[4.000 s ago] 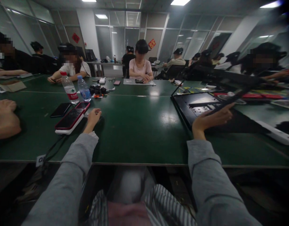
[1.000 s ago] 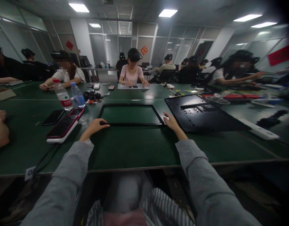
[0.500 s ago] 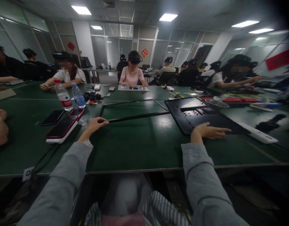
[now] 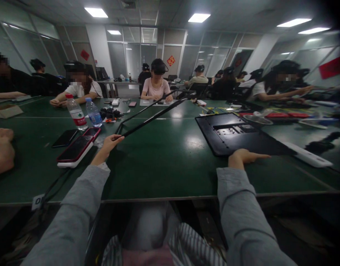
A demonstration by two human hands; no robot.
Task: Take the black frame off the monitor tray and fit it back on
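My left hand (image 4: 108, 147) is closed, fingers and thumb pinching the near left corner of a thin black rectangular frame (image 4: 150, 119), like a screen bezel. The frame is tilted up, its far right end raised above the table. At the near edge of a flat black panel (image 4: 214, 142) lies my right hand (image 4: 246, 159), a finger stretched out to the right; its other fingers are partly hidden. The panel looks like the back of a monitor, with a rectangular recess showing metal parts. It lies flat on the green table (image 4: 164, 170).
Left of my left hand are a red-edged phone (image 4: 75, 147) on a white block, a dark phone (image 4: 65, 138) and two water bottles (image 4: 76, 113). A white power strip (image 4: 310, 155) lies at the right. Another person's hand (image 4: 2, 151) rests far left. Several people sit around.
The black frame's right end has swung up and away from the panel, while my left hand keeps its corner. My right hand stays by the panel's near edge.
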